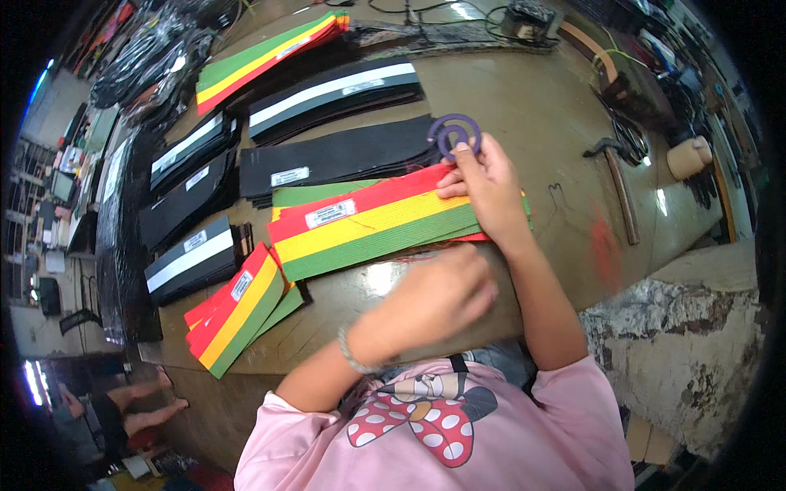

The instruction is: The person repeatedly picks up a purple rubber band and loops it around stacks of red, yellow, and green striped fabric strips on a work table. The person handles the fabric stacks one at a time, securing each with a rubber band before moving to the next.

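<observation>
My right hand [485,190] pinches a purple spiral-shaped piece [455,136] and rests its fingers on the top end of a red, yellow and green striped woven strip [374,224]. That strip lies on a stack of like strips and bears a white label. Just below its lower edge is my left hand [451,285], blurred, with curled fingers; whether it holds anything cannot be seen. A smaller fan of striped strips [239,307] lies at the lower left. Black strips [344,153] with a label are stacked behind the striped ones.
More labelled stacks stand at the left and back: black-grey-white strips [334,98], shorter ones [190,258] and striped ones [270,58]. At the right lie a hammer [621,196], a cone-like tan spool [689,158] and red thread [605,251]. A person's legs [144,408] show at lower left.
</observation>
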Available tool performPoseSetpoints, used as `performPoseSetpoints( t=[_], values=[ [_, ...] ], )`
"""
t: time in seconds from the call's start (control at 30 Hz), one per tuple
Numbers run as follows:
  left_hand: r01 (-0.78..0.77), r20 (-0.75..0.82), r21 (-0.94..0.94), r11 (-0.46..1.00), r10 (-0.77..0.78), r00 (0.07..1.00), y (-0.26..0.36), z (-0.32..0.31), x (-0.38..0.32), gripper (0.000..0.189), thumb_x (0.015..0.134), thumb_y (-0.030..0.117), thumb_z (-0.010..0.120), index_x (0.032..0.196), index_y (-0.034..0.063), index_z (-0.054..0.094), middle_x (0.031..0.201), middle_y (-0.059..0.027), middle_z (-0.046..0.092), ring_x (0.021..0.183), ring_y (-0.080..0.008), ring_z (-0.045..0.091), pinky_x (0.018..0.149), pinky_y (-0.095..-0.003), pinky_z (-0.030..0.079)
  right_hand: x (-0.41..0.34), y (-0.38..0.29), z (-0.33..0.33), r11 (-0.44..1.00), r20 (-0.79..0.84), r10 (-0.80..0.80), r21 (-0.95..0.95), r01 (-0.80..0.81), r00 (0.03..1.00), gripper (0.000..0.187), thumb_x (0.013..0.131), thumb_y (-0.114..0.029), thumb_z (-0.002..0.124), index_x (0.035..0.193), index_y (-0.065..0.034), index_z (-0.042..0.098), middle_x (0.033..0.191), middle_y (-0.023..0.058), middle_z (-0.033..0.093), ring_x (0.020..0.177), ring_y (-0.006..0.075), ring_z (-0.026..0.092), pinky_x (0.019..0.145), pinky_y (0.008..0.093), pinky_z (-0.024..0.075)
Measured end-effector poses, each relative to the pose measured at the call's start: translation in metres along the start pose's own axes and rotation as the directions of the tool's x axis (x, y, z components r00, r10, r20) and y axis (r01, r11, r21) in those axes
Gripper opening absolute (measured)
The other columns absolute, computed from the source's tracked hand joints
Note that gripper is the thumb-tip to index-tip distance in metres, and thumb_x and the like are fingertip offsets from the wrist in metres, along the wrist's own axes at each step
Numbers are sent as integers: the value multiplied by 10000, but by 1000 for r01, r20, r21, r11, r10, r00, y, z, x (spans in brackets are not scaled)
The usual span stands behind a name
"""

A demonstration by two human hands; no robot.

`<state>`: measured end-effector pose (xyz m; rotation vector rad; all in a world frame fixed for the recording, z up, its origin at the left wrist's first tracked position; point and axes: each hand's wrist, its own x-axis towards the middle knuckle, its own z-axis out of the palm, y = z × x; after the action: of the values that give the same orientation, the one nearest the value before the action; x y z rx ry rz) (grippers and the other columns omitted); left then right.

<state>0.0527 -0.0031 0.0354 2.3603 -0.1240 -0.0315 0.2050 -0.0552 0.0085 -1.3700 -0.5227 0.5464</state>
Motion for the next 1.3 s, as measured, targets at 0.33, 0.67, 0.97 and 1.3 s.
performPoseSetpoints(
  t=[0.33, 0.67, 0.97, 1.3],
  values=[
    [403, -677, -12, 915, -303, 671, -44, -80, -52, 200, 803, 137, 784, 978, 78, 708, 901, -75, 662, 877, -258, 614, 785, -387, 474, -15, -21, 1, 968, -88, -228, 87, 236, 970, 176, 1054, -173, 483, 1030, 1, 497, 908, 100, 618, 731, 151, 684, 657, 266, 584],
    [214, -663, 335, 918, 68, 745, -37, -39, -68, 156, 781, 5, 734, 926, 12, 677, 958, -122, 625, 897, -308, 603, 767, -403, 497, -78, -22, -19, 974, -159, -4, -224, -32, 987, 154, 1023, -146, 546, 1028, 7, 548, 657, -2, 581, 474, 57, 562, 382, 199, 403],
    [270, -734, 137, 953, -85, 673, -52, -18, -75, 103, 861, -6, 689, 947, -3, 633, 937, -130, 662, 900, -303, 627, 807, -385, 487, -71, -7, 48, 784, 265, -441, -350, 512, 857, 162, 890, -16, 601, 1020, 80, 601, 936, 197, 620, 798, 285, 649, 719, 361, 518],
    [328, -739, 89, 941, -158, 654, -38, -11, -57, 178, 791, 82, 778, 943, 13, 716, 878, -95, 616, 844, -278, 581, 741, -387, 477, -78, 9, 45, 990, 9, -98, 100, 96, 995, 169, 981, -57, 577, 1083, 72, 613, 1009, 115, 645, 889, 114, 634, 737, 259, 527]
  ],
)
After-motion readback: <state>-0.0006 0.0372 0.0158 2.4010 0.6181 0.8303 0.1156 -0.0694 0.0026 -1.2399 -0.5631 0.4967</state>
